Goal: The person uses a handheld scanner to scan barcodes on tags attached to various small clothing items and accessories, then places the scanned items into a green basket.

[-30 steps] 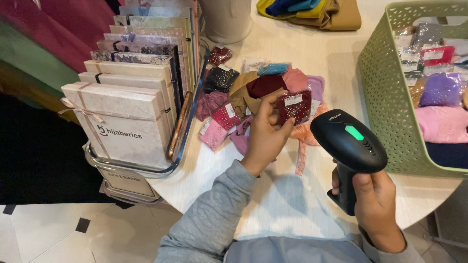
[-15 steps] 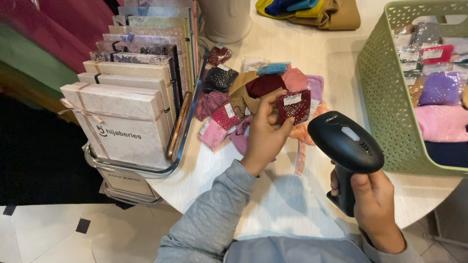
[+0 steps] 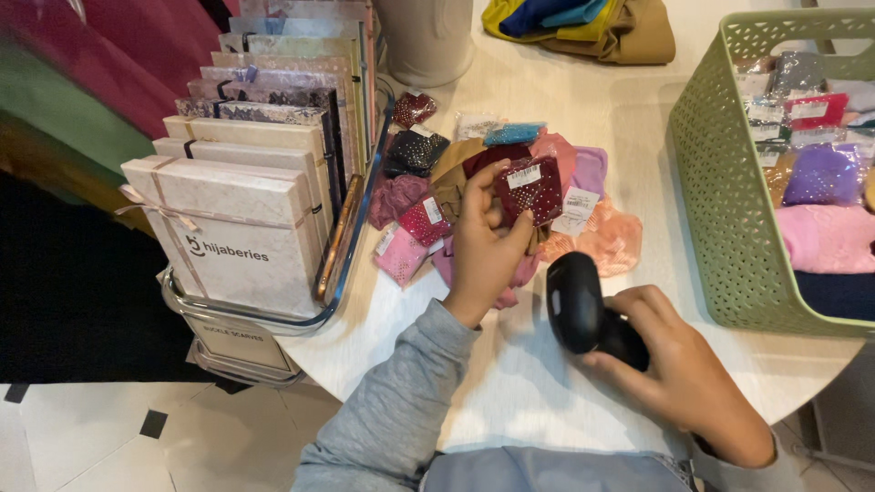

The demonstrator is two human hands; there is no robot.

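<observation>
My left hand [image 3: 483, 241] holds up a small dark red packet with a white label [image 3: 529, 189] above a heap of small coloured packets [image 3: 428, 205] on the white table [image 3: 547, 383]. My right hand [image 3: 679, 364] grips a black handheld scanner [image 3: 579, 305], tipped over with its head pointing up toward the red packet, a short way below it.
A green perforated basket [image 3: 720, 191] with wrapped pink, purple and navy items stands at the right. A clear rack of flat gift boxes [image 3: 246, 182] sits at the table's left edge. Folded fabrics [image 3: 583, 27] and a white cylinder [image 3: 428, 36] lie at the back.
My right hand has swung the scanner left and tilted it down toward the packet. The left hand still holds the red packet in the same place.
</observation>
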